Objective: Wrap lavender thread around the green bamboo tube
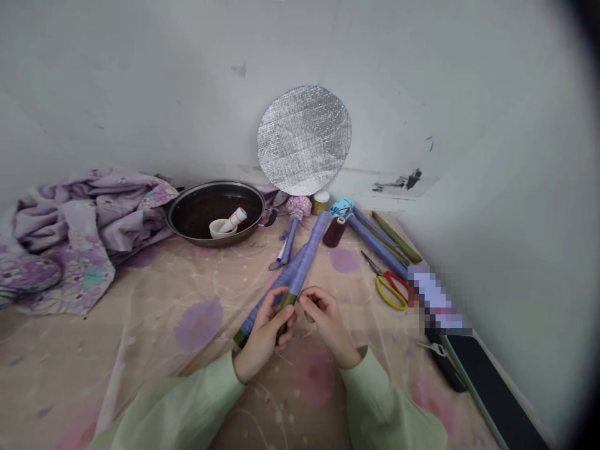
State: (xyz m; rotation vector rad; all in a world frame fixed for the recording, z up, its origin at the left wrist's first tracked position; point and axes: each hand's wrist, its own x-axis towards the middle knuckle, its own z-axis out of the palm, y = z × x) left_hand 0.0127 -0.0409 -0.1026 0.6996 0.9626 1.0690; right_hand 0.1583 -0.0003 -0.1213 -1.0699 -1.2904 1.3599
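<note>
My left hand [263, 330] is closed around the bare green lower end of a stick [309, 255], whose upper part is wrapped in purple material. Beside it, my right hand [330, 322] has its thumb and fingertips pinched together close to the lower edge of the wrapping; whatever they hold is too small to make out. Under the held stick lies a second purple-wrapped stick [255, 315] with a green end. A dark thread spool [334, 232] stands just past the held stick's upper end. To the right lie scissors [391, 290] with yellow and red handles.
A dark pan [187, 232] holding a white cup [216, 229] stands at back left by bunched floral cloth [98, 219]. A round silver disc [304, 140] leans on the wall. More sticks [382, 247], keys [434, 347] and a phone [492, 394] line the right edge.
</note>
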